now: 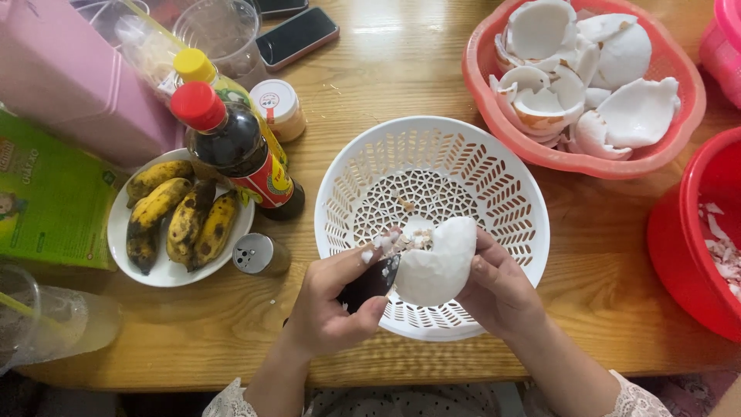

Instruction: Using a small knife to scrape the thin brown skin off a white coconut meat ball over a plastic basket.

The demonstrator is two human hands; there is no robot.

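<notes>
My right hand (498, 289) grips a white piece of coconut flesh (436, 262) over the near rim of a white slotted colander (494, 193). My left hand (336, 297) holds a small dark-handled peeler (370, 284) against the left edge of the coconut piece. A few brown and white shavings lie on my left fingers and in the colander's bottom. Both forearms enter from the bottom edge.
A coral basket (494, 100) of coconut pieces sits at back right, a red bowl (679, 247) with shavings at right. Left: a plate of spotted bananas (174, 216), a dark sauce bottle (239, 147), a yellow-capped bottle, a shaker (258, 255), a jar, phones, cups, a green box, a pink box.
</notes>
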